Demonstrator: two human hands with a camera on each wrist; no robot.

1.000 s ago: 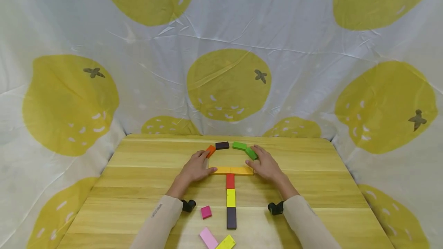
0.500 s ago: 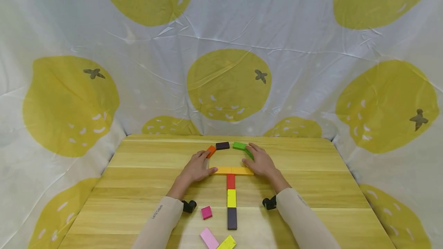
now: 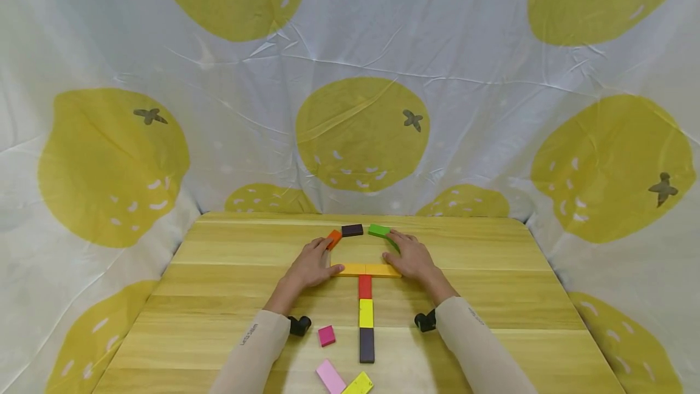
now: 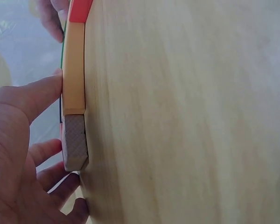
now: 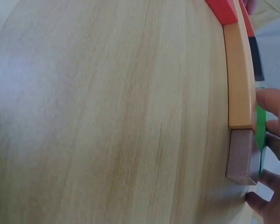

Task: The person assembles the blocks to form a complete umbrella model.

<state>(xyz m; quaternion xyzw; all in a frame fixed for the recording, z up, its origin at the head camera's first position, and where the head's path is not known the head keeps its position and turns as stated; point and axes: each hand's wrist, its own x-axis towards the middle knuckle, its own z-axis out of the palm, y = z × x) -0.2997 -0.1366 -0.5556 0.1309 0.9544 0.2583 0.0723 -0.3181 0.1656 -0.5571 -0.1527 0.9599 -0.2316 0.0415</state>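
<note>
In the head view, my left hand (image 3: pixel 310 265) rests at the left end of a yellow-orange bar made of two blocks (image 3: pixel 364 270). Its thumb touches the bar, and its fingertips lie by an orange block (image 3: pixel 334 238). The left wrist view shows a grey-brown block (image 4: pixel 75 142) at that end, beside the fingers. My right hand (image 3: pixel 414 258) holds a slanted green block (image 3: pixel 394 244) between thumb and fingers, partly covering it. Another green block (image 3: pixel 379 230) and a black block (image 3: pixel 352 230) continue the arc. A brown block (image 5: pixel 242 156) sits near the right fingers.
Below the bar run a red block (image 3: pixel 364 287), a yellow block (image 3: pixel 366 313) and a dark block (image 3: pixel 366 345). Loose near the front lie a magenta block (image 3: pixel 326 336), a pink block (image 3: pixel 330 377) and a yellow block (image 3: pixel 358 383). A lemon-print cloth (image 3: pixel 361 53) hangs behind the table.
My right hand has shifted slightly left, its fingers now covering more of the slanted green block, which stands a little steeper. The left hand has stayed put.
</note>
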